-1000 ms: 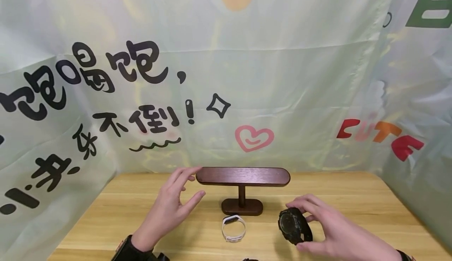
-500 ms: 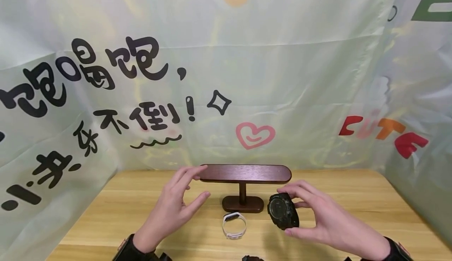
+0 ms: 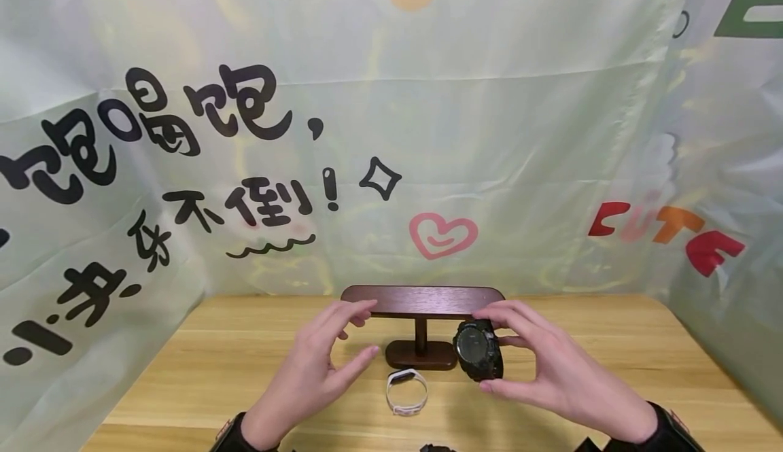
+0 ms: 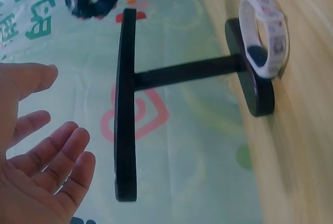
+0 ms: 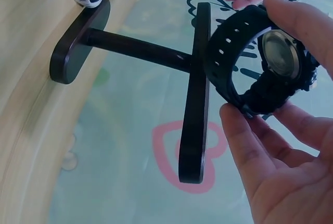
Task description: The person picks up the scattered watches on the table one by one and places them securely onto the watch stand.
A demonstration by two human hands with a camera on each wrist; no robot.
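Observation:
A black wristwatch [image 3: 478,350], its strap closed in a loop, is pinched between the thumb and fingers of my right hand [image 3: 557,357]. It hangs above the table, by the right end of a dark wooden T-shaped stand [image 3: 422,300]. In the right wrist view the watch [image 5: 226,52] shows its metal back and holed strap, beside the stand's bar [image 5: 195,130]. My left hand [image 3: 324,360] hovers near the bar's left end, fingers relaxed and holding nothing. Whether it touches the bar, I cannot tell. A white fitness band [image 3: 406,392] stands as a loop before the stand's base.
Part of another dark object [image 3: 437,448] shows at the bottom edge of the head view. The light wooden table [image 3: 245,343] meets a pale printed cloth [image 3: 520,166] at its back and sides.
My right hand has carried the watch leftward and up, close to the stand's right end. My left hand has shifted slightly to the right. The stand and white band stay put.

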